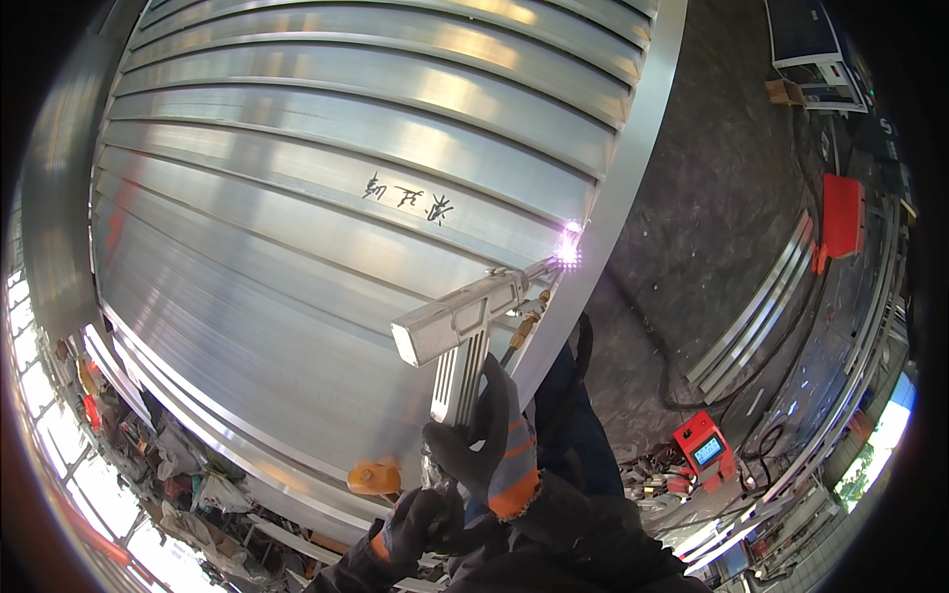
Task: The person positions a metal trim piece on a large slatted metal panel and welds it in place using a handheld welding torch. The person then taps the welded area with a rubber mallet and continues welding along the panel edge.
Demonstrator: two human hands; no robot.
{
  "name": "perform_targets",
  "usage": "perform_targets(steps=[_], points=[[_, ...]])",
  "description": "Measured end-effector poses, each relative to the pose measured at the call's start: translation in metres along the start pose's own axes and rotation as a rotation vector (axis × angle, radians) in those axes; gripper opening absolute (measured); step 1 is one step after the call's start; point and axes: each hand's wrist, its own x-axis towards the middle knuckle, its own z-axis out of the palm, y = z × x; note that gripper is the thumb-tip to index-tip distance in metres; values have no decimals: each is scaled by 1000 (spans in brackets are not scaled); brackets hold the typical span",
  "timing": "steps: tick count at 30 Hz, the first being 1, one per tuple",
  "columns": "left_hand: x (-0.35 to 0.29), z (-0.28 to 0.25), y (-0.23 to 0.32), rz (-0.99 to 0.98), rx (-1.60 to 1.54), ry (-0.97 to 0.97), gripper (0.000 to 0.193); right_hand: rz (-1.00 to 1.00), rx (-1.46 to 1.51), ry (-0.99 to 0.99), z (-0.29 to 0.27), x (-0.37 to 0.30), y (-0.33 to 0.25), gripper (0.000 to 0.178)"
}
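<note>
A silver laser welding gun (pixel 465 306) slants up to the right, its nozzle at the inner edge of the metal frame (pixel 605 242). A bright pink-white spark (pixel 567 247) glows at the tip, where a slat meets this frame. My right hand (pixel 484 445), in a dark glove with an orange cuff, is closed around the lower part of the gun's ribbed handle. Lower left of it, my left hand (pixel 425 519), gloved too, has its fingers curled just below the handle; what they hold is hidden. The slatted silver metal panel (pixel 297 237) bears black handwritten marks (pixel 410 198).
A rounded orange-yellow object (pixel 374 478) lies at the panel's near edge. Metal strips (pixel 753 311) and a dark cable (pixel 664 390) lie on the dark floor at right. A red machine with a screen (pixel 704 450) stands nearer. Clutter (pixel 198 494) fills the lower left.
</note>
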Motion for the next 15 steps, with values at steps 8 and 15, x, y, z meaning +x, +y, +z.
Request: perform_targets(steps=[8,15], points=[[-5,2,-7,-57,-87,4,65,17,-61,14,3,-6,4,93],[-11,2,-15,-41,-88,66,48,20,-88,-4,2,-13,8,92]])
